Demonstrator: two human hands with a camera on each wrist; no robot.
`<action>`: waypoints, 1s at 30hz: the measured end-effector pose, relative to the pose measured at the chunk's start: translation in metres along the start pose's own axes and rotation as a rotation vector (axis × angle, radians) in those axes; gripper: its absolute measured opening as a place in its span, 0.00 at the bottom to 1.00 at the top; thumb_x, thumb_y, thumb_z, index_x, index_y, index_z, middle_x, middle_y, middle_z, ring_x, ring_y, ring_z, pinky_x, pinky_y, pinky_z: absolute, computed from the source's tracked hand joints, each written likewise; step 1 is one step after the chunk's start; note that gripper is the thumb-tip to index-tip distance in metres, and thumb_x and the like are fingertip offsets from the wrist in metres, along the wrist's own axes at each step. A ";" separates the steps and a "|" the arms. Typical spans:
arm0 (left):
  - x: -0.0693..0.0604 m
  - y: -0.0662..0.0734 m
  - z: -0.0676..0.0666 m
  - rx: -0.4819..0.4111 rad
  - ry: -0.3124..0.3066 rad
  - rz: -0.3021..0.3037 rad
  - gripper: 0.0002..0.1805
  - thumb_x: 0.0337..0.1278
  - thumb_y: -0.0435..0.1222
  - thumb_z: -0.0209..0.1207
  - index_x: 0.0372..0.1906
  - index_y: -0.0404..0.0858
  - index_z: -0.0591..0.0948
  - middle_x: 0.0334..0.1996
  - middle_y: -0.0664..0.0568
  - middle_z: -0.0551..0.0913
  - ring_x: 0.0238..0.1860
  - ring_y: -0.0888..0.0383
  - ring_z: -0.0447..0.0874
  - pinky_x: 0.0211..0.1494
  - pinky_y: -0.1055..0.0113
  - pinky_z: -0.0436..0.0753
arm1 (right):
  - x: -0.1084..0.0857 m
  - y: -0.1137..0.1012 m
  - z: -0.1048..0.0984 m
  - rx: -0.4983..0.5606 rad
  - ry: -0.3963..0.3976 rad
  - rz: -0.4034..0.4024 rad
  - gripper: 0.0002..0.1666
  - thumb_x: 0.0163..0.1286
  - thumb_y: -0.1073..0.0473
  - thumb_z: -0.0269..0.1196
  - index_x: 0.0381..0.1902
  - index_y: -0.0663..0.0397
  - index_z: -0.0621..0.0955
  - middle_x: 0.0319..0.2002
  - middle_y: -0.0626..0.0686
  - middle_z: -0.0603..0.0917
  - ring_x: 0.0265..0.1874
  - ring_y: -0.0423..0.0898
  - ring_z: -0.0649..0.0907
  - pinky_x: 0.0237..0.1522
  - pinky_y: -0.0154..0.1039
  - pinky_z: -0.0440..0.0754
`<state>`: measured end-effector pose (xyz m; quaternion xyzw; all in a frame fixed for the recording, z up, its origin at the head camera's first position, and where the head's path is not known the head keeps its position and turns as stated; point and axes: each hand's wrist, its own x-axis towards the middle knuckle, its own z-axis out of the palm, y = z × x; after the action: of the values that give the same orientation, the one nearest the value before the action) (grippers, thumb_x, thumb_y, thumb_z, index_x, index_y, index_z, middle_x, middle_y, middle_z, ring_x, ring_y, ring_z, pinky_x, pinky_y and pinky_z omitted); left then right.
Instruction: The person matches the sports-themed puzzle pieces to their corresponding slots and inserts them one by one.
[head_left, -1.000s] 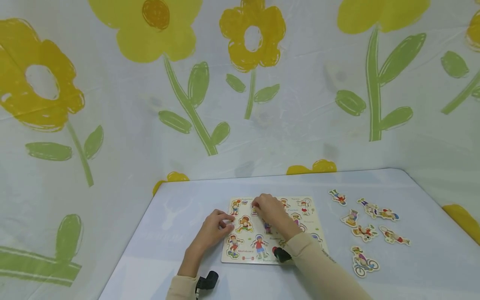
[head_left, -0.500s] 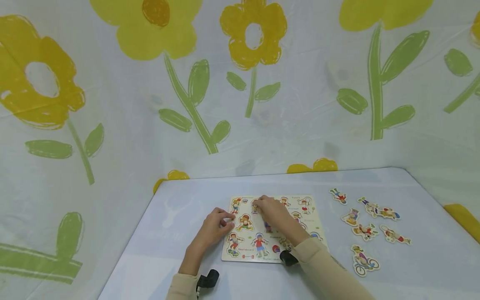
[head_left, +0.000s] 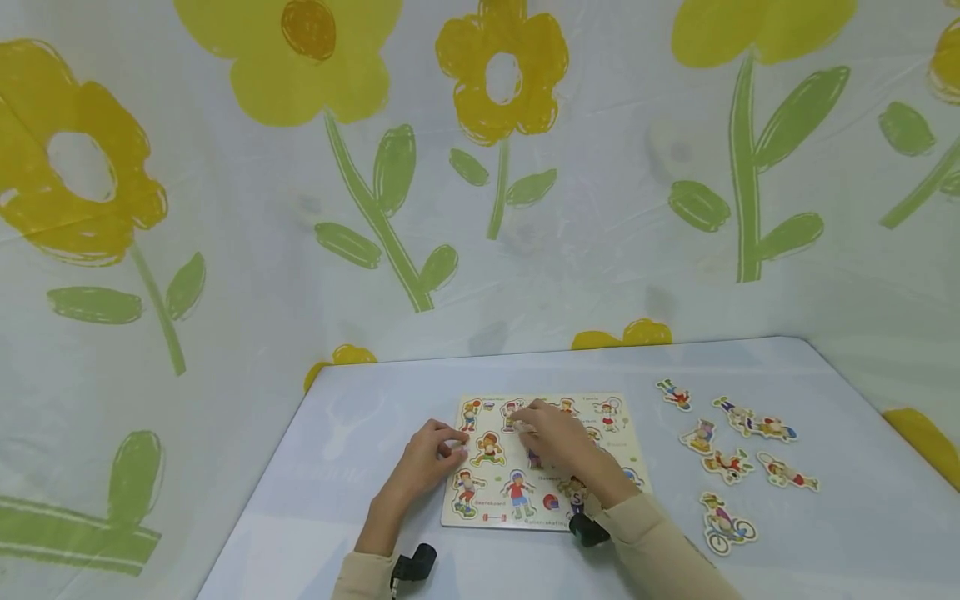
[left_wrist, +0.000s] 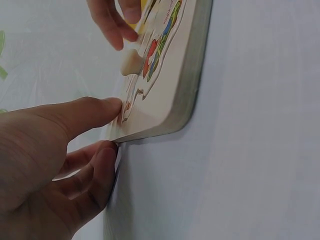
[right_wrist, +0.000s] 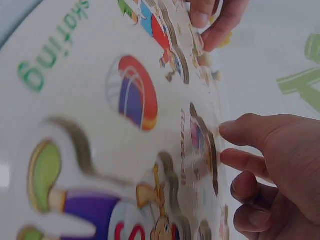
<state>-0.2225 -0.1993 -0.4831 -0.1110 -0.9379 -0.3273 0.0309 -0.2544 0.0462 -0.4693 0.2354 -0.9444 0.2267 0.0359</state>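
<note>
A flat wooden puzzle board (head_left: 626, 437) with sports figures lies on the table. My left hand (head_left: 427, 454) grips its left edge; in the left wrist view the thumb (left_wrist: 95, 112) lies on the face and the fingers curl at the edge. My right hand (head_left: 558, 437) hovers over the board's upper middle, just beside a small figure piece (head_left: 512, 408). The right wrist view has its thumb and forefinger (right_wrist: 242, 161) apart, with nothing seen between them. A pale knob (left_wrist: 131, 62) stands up from a piece near the left hand.
Several loose figure pieces lie right of the board, among them a cyclist piece (head_left: 723, 527) and a piece with a red end (head_left: 787, 472). A flower-printed curtain (head_left: 600, 208) rises behind the table (head_left: 337, 467). Dark wrist cameras (head_left: 415, 562) sit by both cuffs.
My right hand has drawn back rightward and toward me from the small figure piece, which now shows more fully in the board. The left hand keeps its place on the edge.
</note>
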 end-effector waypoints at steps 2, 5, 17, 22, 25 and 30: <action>0.000 0.000 0.000 0.003 0.001 -0.001 0.13 0.57 0.36 0.66 0.47 0.42 0.86 0.46 0.47 0.77 0.35 0.60 0.73 0.33 0.73 0.72 | -0.003 0.003 -0.001 0.017 0.000 0.022 0.17 0.69 0.55 0.64 0.55 0.43 0.83 0.48 0.48 0.83 0.45 0.46 0.84 0.42 0.44 0.82; -0.001 -0.001 0.001 0.012 0.005 0.001 0.12 0.57 0.37 0.66 0.47 0.42 0.86 0.47 0.47 0.78 0.35 0.61 0.73 0.34 0.73 0.72 | -0.007 0.008 -0.004 0.038 0.012 0.045 0.16 0.69 0.55 0.63 0.54 0.43 0.83 0.45 0.46 0.84 0.41 0.43 0.82 0.42 0.42 0.80; 0.000 -0.002 -0.001 -0.013 0.017 0.019 0.12 0.57 0.37 0.66 0.46 0.42 0.86 0.45 0.48 0.78 0.34 0.60 0.73 0.34 0.72 0.70 | -0.035 0.033 -0.022 0.040 0.045 0.144 0.15 0.69 0.53 0.63 0.53 0.43 0.83 0.39 0.42 0.83 0.35 0.39 0.77 0.41 0.40 0.78; -0.001 -0.002 0.000 -0.021 0.011 0.022 0.12 0.57 0.37 0.66 0.47 0.42 0.86 0.45 0.48 0.78 0.34 0.60 0.72 0.34 0.73 0.71 | -0.045 0.044 -0.031 0.028 0.071 0.160 0.16 0.69 0.53 0.64 0.53 0.44 0.83 0.43 0.46 0.84 0.39 0.43 0.80 0.45 0.45 0.81; -0.001 -0.002 0.000 -0.026 0.013 0.025 0.12 0.57 0.37 0.66 0.47 0.41 0.86 0.45 0.47 0.78 0.34 0.60 0.73 0.34 0.73 0.71 | -0.050 0.052 -0.036 0.029 0.102 0.137 0.16 0.68 0.54 0.64 0.52 0.47 0.83 0.43 0.48 0.85 0.39 0.44 0.81 0.41 0.44 0.80; 0.000 -0.002 0.001 -0.029 0.022 0.012 0.12 0.57 0.37 0.66 0.46 0.42 0.86 0.45 0.48 0.78 0.34 0.60 0.73 0.35 0.72 0.71 | -0.053 0.062 -0.042 0.031 0.121 0.100 0.17 0.67 0.55 0.65 0.53 0.49 0.83 0.40 0.48 0.85 0.36 0.44 0.79 0.38 0.42 0.78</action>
<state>-0.2229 -0.2004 -0.4855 -0.1137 -0.9319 -0.3419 0.0416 -0.2375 0.1364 -0.4660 0.1741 -0.9475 0.2565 0.0780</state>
